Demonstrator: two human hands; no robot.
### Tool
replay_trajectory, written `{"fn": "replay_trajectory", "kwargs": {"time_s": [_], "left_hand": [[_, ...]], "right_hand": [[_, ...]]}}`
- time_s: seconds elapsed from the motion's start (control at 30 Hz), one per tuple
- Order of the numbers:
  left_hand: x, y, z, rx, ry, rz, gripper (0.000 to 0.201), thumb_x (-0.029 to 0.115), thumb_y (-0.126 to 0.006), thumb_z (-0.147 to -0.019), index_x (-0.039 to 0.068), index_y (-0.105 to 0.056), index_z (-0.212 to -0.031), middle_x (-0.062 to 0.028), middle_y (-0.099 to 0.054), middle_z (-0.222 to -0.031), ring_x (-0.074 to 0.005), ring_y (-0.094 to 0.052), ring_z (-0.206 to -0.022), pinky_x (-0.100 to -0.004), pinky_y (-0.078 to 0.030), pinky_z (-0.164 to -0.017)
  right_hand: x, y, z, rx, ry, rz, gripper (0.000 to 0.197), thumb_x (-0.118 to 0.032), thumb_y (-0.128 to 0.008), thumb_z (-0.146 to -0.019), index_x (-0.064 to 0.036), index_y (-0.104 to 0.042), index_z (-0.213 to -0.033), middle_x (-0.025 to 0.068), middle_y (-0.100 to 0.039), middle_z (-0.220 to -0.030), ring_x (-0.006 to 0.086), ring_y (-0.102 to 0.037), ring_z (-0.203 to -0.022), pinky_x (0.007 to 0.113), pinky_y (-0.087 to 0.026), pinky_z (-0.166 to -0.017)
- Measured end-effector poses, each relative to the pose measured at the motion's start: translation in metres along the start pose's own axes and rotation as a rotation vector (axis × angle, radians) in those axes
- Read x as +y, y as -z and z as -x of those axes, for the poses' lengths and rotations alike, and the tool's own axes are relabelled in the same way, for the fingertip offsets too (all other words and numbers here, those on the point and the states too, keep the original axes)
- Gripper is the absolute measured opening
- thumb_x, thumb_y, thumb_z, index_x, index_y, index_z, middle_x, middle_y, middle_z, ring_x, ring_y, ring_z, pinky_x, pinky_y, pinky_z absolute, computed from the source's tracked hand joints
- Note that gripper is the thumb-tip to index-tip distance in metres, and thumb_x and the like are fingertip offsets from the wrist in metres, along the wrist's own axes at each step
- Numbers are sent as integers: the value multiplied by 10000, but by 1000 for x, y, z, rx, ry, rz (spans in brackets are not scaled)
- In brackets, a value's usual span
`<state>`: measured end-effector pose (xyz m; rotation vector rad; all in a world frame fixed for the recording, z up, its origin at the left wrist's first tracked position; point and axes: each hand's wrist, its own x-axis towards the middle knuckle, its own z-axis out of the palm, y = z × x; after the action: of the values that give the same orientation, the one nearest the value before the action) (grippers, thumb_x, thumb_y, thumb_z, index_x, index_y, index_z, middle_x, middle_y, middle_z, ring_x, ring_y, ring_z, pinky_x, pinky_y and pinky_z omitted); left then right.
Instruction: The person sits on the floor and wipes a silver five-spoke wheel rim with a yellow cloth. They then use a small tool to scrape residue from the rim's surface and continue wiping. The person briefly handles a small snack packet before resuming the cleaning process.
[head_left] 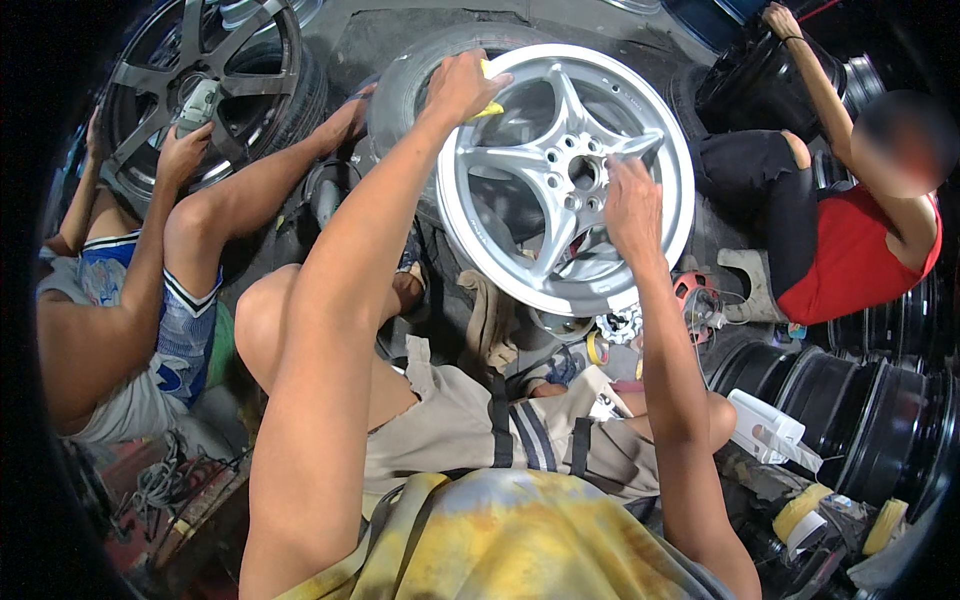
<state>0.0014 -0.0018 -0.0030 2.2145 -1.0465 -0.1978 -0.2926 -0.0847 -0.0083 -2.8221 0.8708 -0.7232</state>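
A silver alloy wheel [512,164] with several pointed spokes tilts in front of me, a grey tire [395,95] behind its left side. At the wheel's upper left edge, my left hand [462,92] is closed on a yellow sheet [490,108]. Whether that sheet is paper or cloth, I cannot tell. My right hand [634,210] lies by the hub on the wheel's right side, fingers stretched toward the bolt holes. Nothing shows in its grasp, though its palm is hidden.
To the left, a person's hand [183,152] holds a grey power tool [197,108] at a dark wheel [150,75]. Another person in a red top [860,260] sits right, near stacked black rims [860,400]. A red-and-black tool [692,292] and cables lie below my wheel.
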Motion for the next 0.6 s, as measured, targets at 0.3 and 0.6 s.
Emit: {"fn": "replay_trajectory", "kwargs": {"time_s": [0.3,0.6], "left_hand": [[-3,-3,-4,20,-11,-39,528,451,-753,-839,16,-698,-1133,-244,-715,-1094,-419,-664,-1091,-490,-507,-965],[-13,-9,-7,85,-79,-23,564,504,-764,-819,1,-725,-1072,-251,-733,-990,-420,-706,-967,-490,-532,-881]], "right_hand": [[-5,6,-4,-105,-45,48,273,-94,-589,-907,-29,-726,-1134,144,-676,-1011,319,-656,-990,476,-430,-787],[-24,-31,-19,16,74,50,328,-45,-579,-871,-14,-663,-1187,114,-631,-1018,312,-639,-961,466,-426,-827]]}}
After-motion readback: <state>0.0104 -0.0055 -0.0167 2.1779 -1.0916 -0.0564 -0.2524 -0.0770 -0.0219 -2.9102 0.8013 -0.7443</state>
